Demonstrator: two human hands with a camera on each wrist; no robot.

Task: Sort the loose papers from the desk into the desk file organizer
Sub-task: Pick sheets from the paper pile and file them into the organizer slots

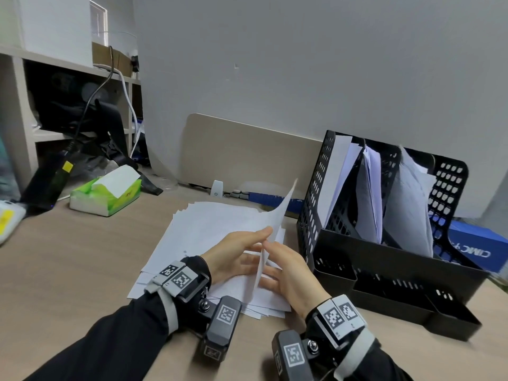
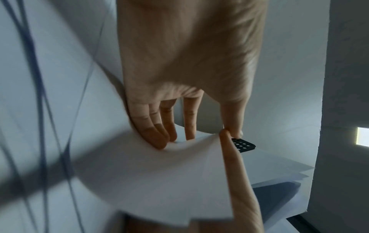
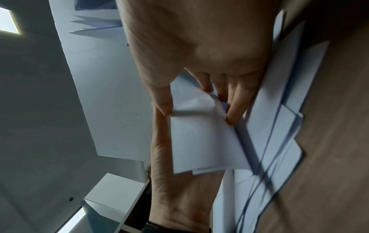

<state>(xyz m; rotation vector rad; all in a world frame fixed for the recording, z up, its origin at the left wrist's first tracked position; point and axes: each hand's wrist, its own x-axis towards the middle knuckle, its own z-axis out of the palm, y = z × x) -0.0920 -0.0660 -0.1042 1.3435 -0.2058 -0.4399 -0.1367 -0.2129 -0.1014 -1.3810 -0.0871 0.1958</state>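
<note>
A: Where do things stand?

B: The loose papers (image 1: 209,237) lie in a fanned, untidy pile on the tabletop (image 1: 68,265), just left of the black file organizer (image 1: 384,243). One lifted sheet (image 1: 277,215) stands on edge above the pile, held between both hands. The right hand (image 1: 291,270) has its grip closed on the sheet's lower part, thumb against fingers; the left hand (image 1: 233,254) pinches the same sheet from the other side, its remaining fingers resting on the pile.

A: What could go wrong?

B: I'd say the sheet could crease. The right wrist view already shows it buckled between the fingers (image 3: 235,110). A second sheet might also cling and come up with it. And if the left hand lets go of the pile, the loose stack could slide.

A: Anything in the way?

B: The organizer's three upright slots already hold leaning papers (image 1: 368,193), some slumped across the dividers, so a limp sheet may catch on them going in. The low front tray stands before the slots, so the sheet must go over it. A tissue box (image 1: 105,193) sits well to the left, clear of the path.
</note>
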